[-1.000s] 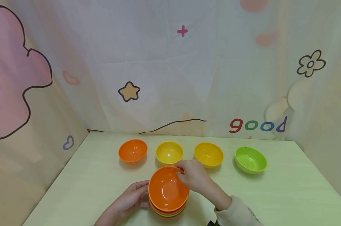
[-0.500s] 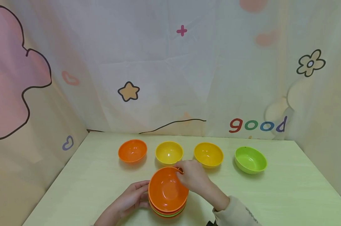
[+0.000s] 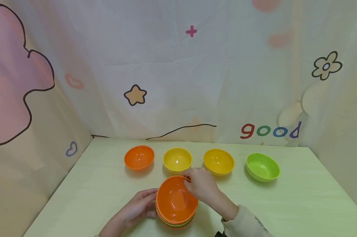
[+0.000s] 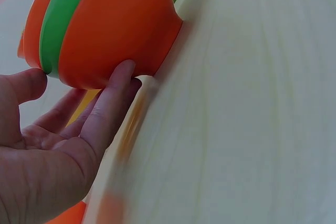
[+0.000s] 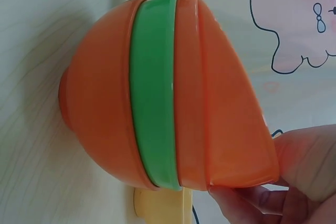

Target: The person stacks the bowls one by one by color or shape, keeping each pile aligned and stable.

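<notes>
In the head view, an orange bowl (image 3: 176, 199) tops a nested stack at the table's near middle. My right hand (image 3: 202, 185) pinches its far right rim between thumb and fingers. The right wrist view shows this top bowl (image 5: 231, 124) tilted, its rim raised on the pinched side. Beneath it lie another orange bowl (image 5: 188, 103), a green bowl (image 5: 153, 103) and a lowest orange bowl (image 5: 102, 98) standing on the table. My left hand (image 3: 140, 205) touches the stack's left side. Its fairly straight fingers rest against the lowest bowl (image 4: 118, 30), with the thumb at the green rim.
Behind the stack stand separate bowls in a row: orange (image 3: 139, 158), yellow (image 3: 177, 160), a deeper yellow one (image 3: 218, 162) and light green (image 3: 262, 168). A printed cloth (image 3: 166, 75) hangs along the back and sides of the pale table (image 3: 302, 197).
The top orange bowl has settled slightly, its near rim closer to the bowls below. My right hand has shifted a little left with it. The left hand and the back row stay put.
</notes>
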A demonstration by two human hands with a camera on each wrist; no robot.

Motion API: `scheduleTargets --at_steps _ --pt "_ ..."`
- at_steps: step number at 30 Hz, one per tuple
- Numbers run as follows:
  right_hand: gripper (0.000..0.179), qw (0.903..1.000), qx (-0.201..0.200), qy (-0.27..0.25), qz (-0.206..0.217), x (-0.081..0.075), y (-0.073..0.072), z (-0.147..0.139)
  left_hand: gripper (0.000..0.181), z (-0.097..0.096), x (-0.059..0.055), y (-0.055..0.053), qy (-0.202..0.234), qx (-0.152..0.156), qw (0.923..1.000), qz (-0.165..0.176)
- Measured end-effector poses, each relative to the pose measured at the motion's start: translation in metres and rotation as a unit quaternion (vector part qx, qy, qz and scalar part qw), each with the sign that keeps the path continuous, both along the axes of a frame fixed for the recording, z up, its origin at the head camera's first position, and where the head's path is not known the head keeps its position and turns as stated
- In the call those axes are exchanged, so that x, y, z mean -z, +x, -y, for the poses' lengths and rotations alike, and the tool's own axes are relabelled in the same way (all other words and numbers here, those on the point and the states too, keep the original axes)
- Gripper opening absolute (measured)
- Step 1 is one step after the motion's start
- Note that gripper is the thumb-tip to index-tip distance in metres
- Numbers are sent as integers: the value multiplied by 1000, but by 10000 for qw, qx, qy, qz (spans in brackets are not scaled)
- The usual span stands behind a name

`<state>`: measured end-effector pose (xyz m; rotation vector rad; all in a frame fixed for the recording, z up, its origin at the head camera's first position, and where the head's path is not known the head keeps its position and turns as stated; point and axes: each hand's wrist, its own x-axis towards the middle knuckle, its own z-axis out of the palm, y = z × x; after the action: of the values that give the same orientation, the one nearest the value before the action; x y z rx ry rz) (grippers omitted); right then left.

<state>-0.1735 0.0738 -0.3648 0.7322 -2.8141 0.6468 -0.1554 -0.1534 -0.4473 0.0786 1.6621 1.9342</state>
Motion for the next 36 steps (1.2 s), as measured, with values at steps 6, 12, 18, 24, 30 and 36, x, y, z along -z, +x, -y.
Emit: scheduleTargets --at_steps 6,12,18,24,30,36 --pt "10 9999 51 68 -141 2 -2 2 57 0 0 0 19 13 10000 -6" --pt "10 9998 76 150 -78 2 -1 2 57 0 1 -1 19 13 10000 13" --pt "10 9997 108 203 -9 1 0 2 55 0 2 -1 16 -7 10000 38" --pt "11 9997 155 201 -8 0 0 2 53 0 3 -1 -6 -26 10000 4" --pt "9 9996 245 144 -57 -1 1 2 54 1 3 -1 -28 -37 10000 -2" --pt "9 9996 262 98 -80 -3 1 2 55 2 3 -1 1 -7 10000 19"
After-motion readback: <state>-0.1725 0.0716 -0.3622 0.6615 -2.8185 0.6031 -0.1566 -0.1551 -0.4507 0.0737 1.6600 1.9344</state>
